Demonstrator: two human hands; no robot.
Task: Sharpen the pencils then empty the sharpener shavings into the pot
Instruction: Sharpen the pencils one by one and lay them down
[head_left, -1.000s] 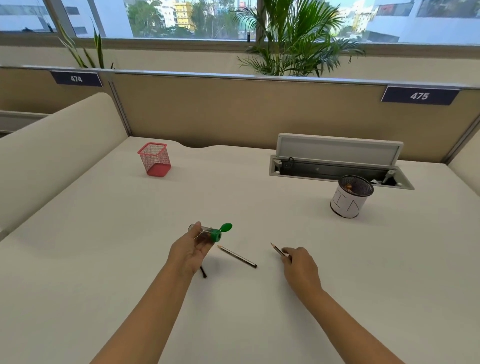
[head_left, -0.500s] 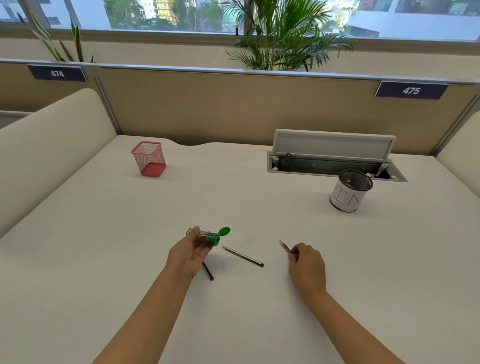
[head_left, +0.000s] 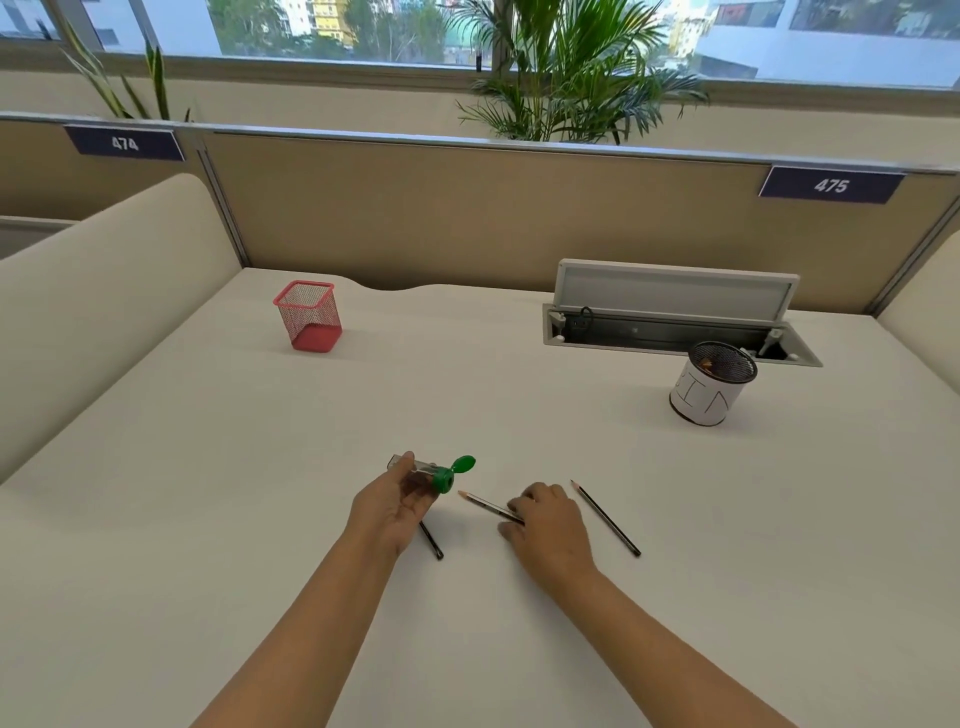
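Observation:
My left hand (head_left: 397, 506) holds a clear sharpener (head_left: 434, 475) with a green cap flipped open, just above the desk. A dark pencil (head_left: 431, 540) lies partly hidden under that hand. My right hand (head_left: 545, 525) rests on the middle pencil (head_left: 485, 505), fingers on its rear half, its tip pointing left toward the sharpener. A third pencil (head_left: 605, 517) lies free on the desk to the right of my right hand. The pot (head_left: 714, 384), a black mesh cup wrapped in white paper, stands at the far right with shavings inside.
A red mesh pen holder (head_left: 308, 317) stands at the back left. An open cable tray (head_left: 670, 325) with raised lid sits at the back, behind the pot. Cream partitions border the white desk (head_left: 260, 493) on both sides.
My right hand let go of the right-hand pencil, which now lies on the desk, and moved left onto the middle pencil. My left hand with the sharpener stayed put.

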